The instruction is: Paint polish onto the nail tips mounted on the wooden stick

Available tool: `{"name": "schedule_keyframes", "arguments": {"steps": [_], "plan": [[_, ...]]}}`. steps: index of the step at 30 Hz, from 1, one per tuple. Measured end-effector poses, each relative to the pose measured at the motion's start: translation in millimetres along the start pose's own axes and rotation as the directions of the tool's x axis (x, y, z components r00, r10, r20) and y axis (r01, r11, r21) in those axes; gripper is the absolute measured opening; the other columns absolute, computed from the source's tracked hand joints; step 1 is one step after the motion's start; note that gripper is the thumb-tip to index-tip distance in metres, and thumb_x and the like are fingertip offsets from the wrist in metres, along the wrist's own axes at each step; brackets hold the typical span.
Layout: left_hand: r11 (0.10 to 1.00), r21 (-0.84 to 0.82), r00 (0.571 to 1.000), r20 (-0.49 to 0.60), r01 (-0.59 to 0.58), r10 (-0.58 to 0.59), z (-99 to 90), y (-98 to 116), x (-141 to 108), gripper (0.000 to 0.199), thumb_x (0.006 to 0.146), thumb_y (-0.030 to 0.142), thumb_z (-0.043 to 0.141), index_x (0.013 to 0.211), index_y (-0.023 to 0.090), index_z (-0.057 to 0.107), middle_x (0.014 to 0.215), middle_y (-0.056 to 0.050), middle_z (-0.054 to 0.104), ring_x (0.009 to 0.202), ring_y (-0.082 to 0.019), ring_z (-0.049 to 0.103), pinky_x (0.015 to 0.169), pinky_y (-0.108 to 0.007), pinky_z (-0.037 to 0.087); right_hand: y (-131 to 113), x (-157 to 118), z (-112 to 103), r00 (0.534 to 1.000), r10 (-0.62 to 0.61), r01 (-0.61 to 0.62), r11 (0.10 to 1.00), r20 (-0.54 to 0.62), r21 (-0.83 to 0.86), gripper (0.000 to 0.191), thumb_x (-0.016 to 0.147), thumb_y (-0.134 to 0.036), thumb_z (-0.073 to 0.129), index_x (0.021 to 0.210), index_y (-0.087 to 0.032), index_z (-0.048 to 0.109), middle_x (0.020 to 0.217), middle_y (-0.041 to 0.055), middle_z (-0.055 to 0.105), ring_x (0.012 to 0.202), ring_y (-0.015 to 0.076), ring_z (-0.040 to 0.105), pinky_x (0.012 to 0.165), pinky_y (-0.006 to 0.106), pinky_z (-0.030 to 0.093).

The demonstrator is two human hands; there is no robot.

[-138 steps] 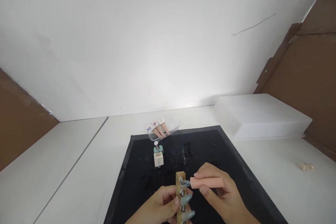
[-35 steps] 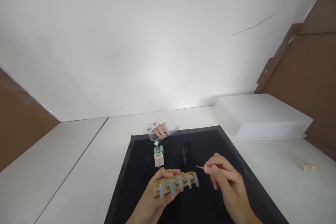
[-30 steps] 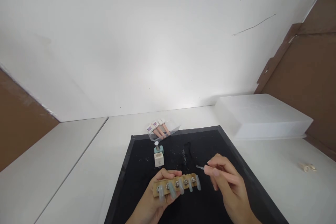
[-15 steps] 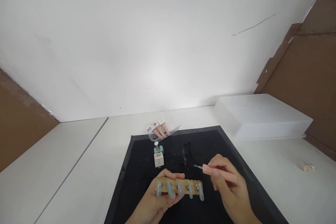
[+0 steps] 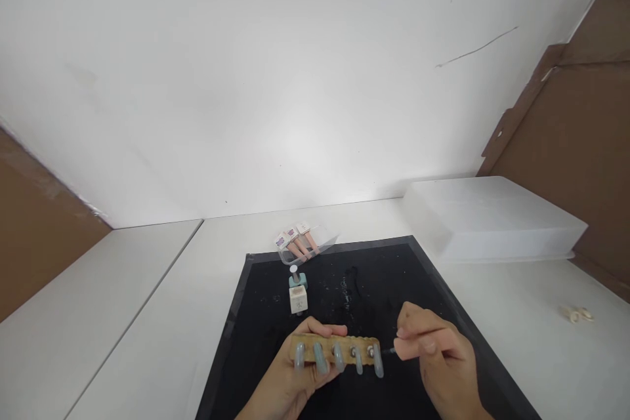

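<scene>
- Head view: one left hand, its grip closed around one wooden strip held over the near part of the mat.
- Five grey-green false nails sit in a row along the strip.
- One right hand, its grip closed on the pink handle of one brush; the tip is near the rightmost nail, contact unclear.
- One black mat on the white counter.
- Beyond the left hand, one teal bottle and one white cube.
- Far side: one clear tray with three pink tubes.
- Right: one white tub, two small pale pieces.
</scene>
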State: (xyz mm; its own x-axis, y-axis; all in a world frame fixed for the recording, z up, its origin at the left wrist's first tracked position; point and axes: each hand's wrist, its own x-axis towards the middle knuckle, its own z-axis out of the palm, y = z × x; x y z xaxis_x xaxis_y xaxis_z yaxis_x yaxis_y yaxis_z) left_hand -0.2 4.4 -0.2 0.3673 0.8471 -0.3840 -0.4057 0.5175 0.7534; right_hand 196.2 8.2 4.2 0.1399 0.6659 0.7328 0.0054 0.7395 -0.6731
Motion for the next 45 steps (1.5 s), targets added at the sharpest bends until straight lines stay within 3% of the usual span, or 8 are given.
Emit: {"name": "schedule_keyframes", "arguments": {"steps": [4,10,19,28,34,40,45], "plan": [[1.0,0.02,1.0,-0.012,-0.007,0.007,-0.3,-1,0,0.028,0.057,0.02,0.08,0.076,0.02,0.059,0.104,-0.006,0.065,0.1,-0.023,0.061,0.091,-0.039,0.043,1,0,-1,1.0,0.021,-0.02,1.0,0.021,-0.021,0.037,0.091,-0.038,0.049,0.064,-0.022,0.069,0.053,0.0026,0.058,0.05,0.0157,0.048,0.042,0.028,0.038],[1.0,0.017,1.0,-0.023,-0.004,0.005,0.4,-2,2,0.029,0.055,0.02,0.081,0.074,0.019,0.06,0.103,-0.005,0.065,0.1,-0.022,0.061,0.089,-0.037,0.044,-6,7,-1,0.986,-0.01,0.032,0.991,0.168,-0.13,0.038,0.092,-0.034,0.046,0.063,-0.021,0.067,0.053,0.0032,0.056,0.054,0.0183,0.048,0.049,0.035,0.041],[0.999,0.038,0.999,-0.046,-0.017,0.019,5.5,1,2,0.029,0.055,0.019,0.08,0.074,0.019,0.059,0.102,-0.005,0.065,0.099,-0.022,0.061,0.087,-0.035,0.044,-11,11,2,0.95,-0.038,0.103,0.975,0.311,-0.195,0.037,0.091,-0.021,0.044,0.054,-0.019,0.048,0.048,0.0007,0.052,0.05,0.0155,0.043,0.047,0.032,0.038],[0.999,0.037,0.999,0.005,-0.036,0.035,5.9,-1,4,0.029,0.055,0.019,0.08,0.076,0.02,0.06,0.102,-0.005,0.065,0.098,-0.022,0.062,0.089,-0.037,0.043,-8,12,1,0.912,0.026,0.064,0.977,0.409,-0.205,0.026,0.083,-0.016,0.048,0.058,-0.021,0.041,0.047,-0.0011,0.052,0.05,0.0152,0.044,0.048,0.032,0.039],[0.998,0.054,1.0,-0.005,-0.012,0.012,5.6,-1,2,0.032,0.053,0.021,0.082,0.077,0.019,0.06,0.105,-0.008,0.064,0.099,-0.025,0.061,0.09,-0.041,0.042,-3,6,-1,0.922,0.036,0.079,0.957,0.385,-0.28,0.022,0.079,-0.008,0.048,0.061,-0.02,0.047,0.051,-0.0003,0.055,0.051,0.0156,0.044,0.05,0.032,0.038],[0.997,0.073,1.0,-0.006,0.006,-0.006,5.3,-2,1,0.032,0.052,0.02,0.082,0.076,0.019,0.059,0.104,-0.008,0.066,0.1,-0.025,0.06,0.091,-0.043,0.041,-4,3,-1,0.967,0.05,0.028,0.954,0.25,-0.3,0.025,0.083,-0.008,0.047,0.061,-0.02,0.049,0.054,0.0,0.052,0.051,0.0158,0.046,0.048,0.03,0.038],[0.997,0.08,1.0,-0.009,0.002,-0.001,5.5,-2,2,0.031,0.056,0.021,0.08,0.078,0.019,0.059,0.105,-0.007,0.065,0.099,-0.025,0.061,0.09,-0.041,0.042,-8,8,0,0.948,-0.019,0.092,0.972,0.319,-0.215,0.033,0.088,-0.018,0.045,0.056,-0.02,0.049,0.047,-0.0003,0.051,0.048,0.0155,0.044,0.046,0.031,0.038]]}}
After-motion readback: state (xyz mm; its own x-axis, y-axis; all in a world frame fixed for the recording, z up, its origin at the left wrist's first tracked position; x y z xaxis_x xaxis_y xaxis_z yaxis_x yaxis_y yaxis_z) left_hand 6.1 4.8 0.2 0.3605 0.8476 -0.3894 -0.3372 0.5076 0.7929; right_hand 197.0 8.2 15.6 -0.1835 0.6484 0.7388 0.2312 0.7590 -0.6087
